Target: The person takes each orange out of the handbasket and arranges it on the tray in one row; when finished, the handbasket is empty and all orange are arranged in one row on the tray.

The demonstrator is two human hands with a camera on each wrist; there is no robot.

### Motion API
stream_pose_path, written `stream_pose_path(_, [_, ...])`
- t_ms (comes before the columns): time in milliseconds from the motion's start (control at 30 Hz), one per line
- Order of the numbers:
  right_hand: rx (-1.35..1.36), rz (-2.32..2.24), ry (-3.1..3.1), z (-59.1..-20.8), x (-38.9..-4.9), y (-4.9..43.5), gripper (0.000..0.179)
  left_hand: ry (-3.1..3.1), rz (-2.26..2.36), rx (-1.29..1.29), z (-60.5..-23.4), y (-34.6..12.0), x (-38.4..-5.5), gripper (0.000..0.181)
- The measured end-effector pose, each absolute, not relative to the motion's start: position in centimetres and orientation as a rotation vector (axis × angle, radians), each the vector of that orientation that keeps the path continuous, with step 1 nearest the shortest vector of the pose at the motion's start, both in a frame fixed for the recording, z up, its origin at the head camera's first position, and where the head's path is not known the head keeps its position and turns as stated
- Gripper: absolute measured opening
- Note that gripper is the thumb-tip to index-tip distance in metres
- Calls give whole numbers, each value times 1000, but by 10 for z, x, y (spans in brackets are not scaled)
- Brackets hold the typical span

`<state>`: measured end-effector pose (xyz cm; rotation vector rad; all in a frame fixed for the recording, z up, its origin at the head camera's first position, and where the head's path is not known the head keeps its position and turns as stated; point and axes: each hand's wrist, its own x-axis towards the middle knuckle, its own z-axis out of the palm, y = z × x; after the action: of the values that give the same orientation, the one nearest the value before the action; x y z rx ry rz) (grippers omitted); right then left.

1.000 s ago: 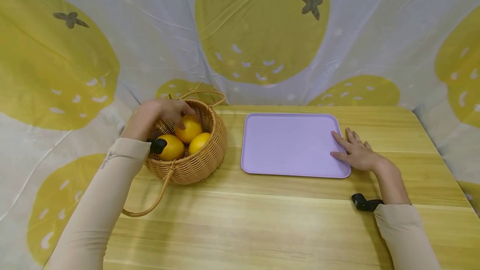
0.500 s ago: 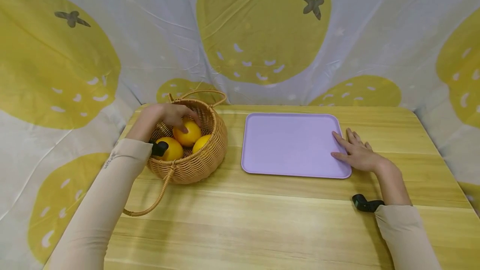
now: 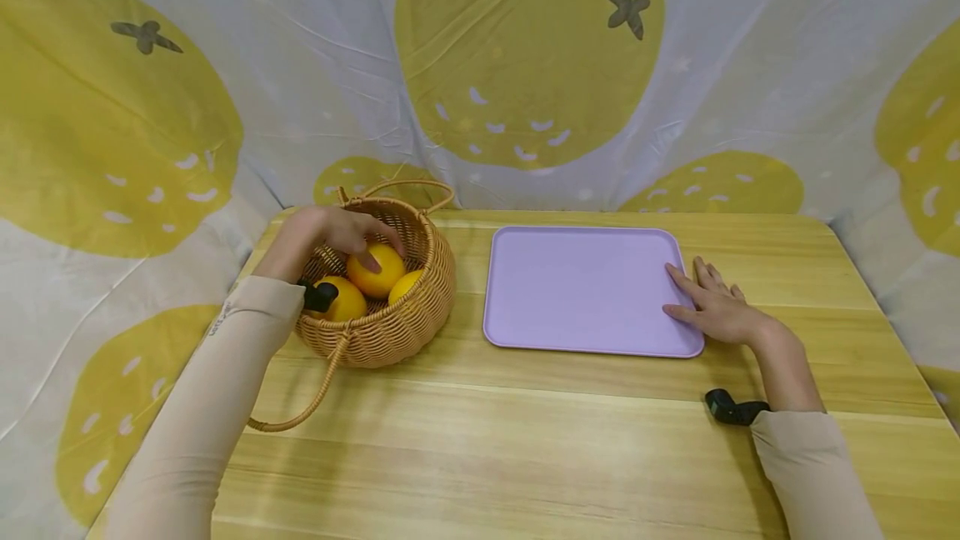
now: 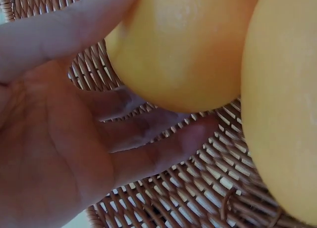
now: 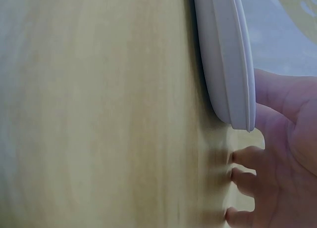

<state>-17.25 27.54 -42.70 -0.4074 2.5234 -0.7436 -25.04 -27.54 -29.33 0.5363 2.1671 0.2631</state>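
Note:
In the head view a round wicker basket (image 3: 405,332) stands at the left of the table with three yellow lemons visible in it. My left hand (image 3: 341,233) reaches in from above and grips the rear lemon (image 3: 377,272), thumb on the near side and fingers around the far side. The left wrist view shows that lemon (image 4: 178,55) between thumb and fingers, beside another lemon (image 4: 282,99). My right hand (image 3: 720,311) lies with spread fingers at the right end of a purple tray (image 3: 585,290); thumb and index touch its rim, the other fingertips the table.
One basket handle (image 3: 322,394) droops toward the front of the wooden table (image 3: 525,448); the other handle (image 3: 408,183) stands at the back. A fruit-printed curtain (image 3: 517,48) hangs behind and at both sides. A black wrist camera (image 3: 731,408) sits below the right hand.
My left hand has closed around the rear lemon, which has shifted slightly within the basket. The lemon at the right has moved a little rightward. My right hand and the tray stay put.

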Motion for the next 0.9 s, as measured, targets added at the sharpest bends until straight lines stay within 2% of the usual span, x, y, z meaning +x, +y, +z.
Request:
stream_pose_path(400, [-399,-746,2518,-429,-173,277,82,2141,386,512,-299,-282,-254,45])
stream_pose_path(900, [-397,-751,2519,-427,-172,276,82,2097,452,408,-299,-293,-260,51])
